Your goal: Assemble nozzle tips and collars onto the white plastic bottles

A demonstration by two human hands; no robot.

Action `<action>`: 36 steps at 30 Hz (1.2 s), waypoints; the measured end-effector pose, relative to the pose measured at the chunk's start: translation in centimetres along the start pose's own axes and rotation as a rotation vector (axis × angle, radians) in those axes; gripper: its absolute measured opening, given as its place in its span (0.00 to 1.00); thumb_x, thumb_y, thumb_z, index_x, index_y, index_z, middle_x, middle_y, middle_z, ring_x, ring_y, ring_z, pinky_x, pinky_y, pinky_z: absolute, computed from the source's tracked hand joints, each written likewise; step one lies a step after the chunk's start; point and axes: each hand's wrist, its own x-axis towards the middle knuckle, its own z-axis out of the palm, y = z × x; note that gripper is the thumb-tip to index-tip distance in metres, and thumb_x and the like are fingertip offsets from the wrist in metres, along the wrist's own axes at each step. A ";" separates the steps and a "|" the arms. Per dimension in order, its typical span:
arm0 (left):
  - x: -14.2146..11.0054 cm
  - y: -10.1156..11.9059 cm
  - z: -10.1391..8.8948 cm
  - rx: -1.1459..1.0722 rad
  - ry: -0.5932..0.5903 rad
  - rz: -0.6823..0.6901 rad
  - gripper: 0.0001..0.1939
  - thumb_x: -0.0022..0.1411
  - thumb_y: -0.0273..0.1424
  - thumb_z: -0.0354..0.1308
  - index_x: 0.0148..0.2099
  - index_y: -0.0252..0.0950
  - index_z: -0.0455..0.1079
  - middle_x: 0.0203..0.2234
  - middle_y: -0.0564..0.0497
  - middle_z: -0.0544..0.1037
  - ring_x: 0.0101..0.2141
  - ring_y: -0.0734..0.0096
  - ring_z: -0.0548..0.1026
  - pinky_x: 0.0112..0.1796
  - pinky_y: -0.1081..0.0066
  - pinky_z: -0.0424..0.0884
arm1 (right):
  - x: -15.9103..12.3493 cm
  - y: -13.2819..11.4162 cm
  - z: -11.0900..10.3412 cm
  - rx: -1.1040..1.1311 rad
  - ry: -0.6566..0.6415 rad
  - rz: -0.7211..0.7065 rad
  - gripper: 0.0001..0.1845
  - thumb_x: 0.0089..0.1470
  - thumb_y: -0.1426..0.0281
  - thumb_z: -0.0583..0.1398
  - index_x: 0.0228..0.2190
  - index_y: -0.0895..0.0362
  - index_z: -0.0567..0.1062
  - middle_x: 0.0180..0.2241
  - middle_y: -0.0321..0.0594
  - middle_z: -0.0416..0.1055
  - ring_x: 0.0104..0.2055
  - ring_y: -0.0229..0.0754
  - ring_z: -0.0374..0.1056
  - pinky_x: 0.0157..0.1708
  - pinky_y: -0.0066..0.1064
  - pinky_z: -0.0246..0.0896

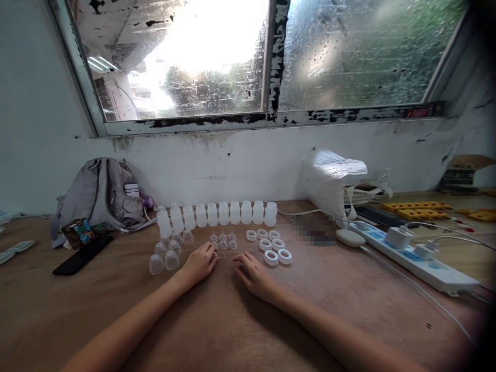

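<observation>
My left hand (pixel 200 264) rests low on the table with its fingers curled at the front of a cluster of clear bottle nipples (pixel 222 241). A clear nipple shows at its fingertips, partly covered by them. Right of it, my right hand (pixel 252 275) lies on the tabletop, fingers stretched and slightly apart, holding nothing. Several white screw rings (pixel 270 258) stand in short rows just beyond its right side. Clear dome caps (pixel 172 260) are grouped to the left of my left hand. Behind everything runs a row of frosted baby bottles (pixel 234 213); the leftmost ones have clear caps on top.
On the left are a grey backpack (pixel 101 191), a small box (pixel 78 232) and a black phone (pixel 82 256). To the right, a white power strip (pixel 418 258) with plugs and cables lies near a white bag (pixel 323 181). Yellow parts (pixel 422 209) lie farther right, below the window wall.
</observation>
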 end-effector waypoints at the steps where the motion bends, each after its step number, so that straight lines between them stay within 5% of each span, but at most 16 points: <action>1: -0.4 -0.1 0.3 -0.048 0.023 -0.007 0.10 0.59 0.31 0.46 0.42 0.36 0.64 0.37 0.46 0.68 0.38 0.65 0.69 0.39 0.66 0.66 | 0.0 0.0 0.0 -0.012 -0.001 -0.001 0.11 0.51 0.75 0.52 0.39 0.57 0.64 0.37 0.44 0.63 0.39 0.43 0.62 0.40 0.36 0.59; 12: -1.4 -0.8 0.7 0.006 0.081 0.019 0.13 0.60 0.31 0.45 0.46 0.39 0.64 0.46 0.45 0.64 0.44 0.63 0.67 0.44 0.61 0.65 | -0.1 0.1 0.7 -0.144 -0.053 -0.042 0.05 0.51 0.73 0.53 0.31 0.57 0.68 0.34 0.41 0.64 0.37 0.41 0.61 0.37 0.33 0.57; 19: -1.6 0.2 -0.8 0.107 0.133 0.095 0.23 0.59 0.31 0.46 0.57 0.36 0.50 0.52 0.43 0.58 0.51 0.61 0.59 0.47 0.62 0.61 | -0.3 0.1 0.8 -0.161 -0.053 -0.039 0.07 0.52 0.72 0.52 0.34 0.56 0.67 0.35 0.41 0.64 0.38 0.42 0.60 0.38 0.33 0.57; 23: -3.1 -0.9 -3.3 0.280 0.069 0.119 0.21 0.58 0.28 0.46 0.55 0.37 0.53 0.52 0.44 0.60 0.50 0.60 0.60 0.47 0.61 0.59 | -0.3 0.1 0.9 -0.182 -0.065 -0.039 0.07 0.52 0.73 0.52 0.34 0.55 0.67 0.35 0.41 0.64 0.38 0.42 0.60 0.38 0.34 0.56; 29: -6.0 -4.3 -6.8 0.544 0.125 -0.164 0.15 0.56 0.33 0.50 0.46 0.35 0.64 0.47 0.39 0.66 0.47 0.51 0.62 0.45 0.51 0.55 | -0.5 -0.4 0.9 -0.219 -0.090 -0.037 0.09 0.53 0.73 0.51 0.35 0.55 0.67 0.36 0.41 0.64 0.38 0.42 0.60 0.39 0.34 0.56; 36: -5.0 -1.7 -6.0 0.364 0.071 -0.099 0.14 0.59 0.36 0.47 0.45 0.38 0.66 0.45 0.44 0.68 0.46 0.57 0.63 0.45 0.57 0.57 | 0.8 0.3 -2.0 -0.395 -0.003 0.063 0.08 0.51 0.73 0.52 0.35 0.55 0.68 0.39 0.43 0.64 0.42 0.44 0.58 0.42 0.36 0.50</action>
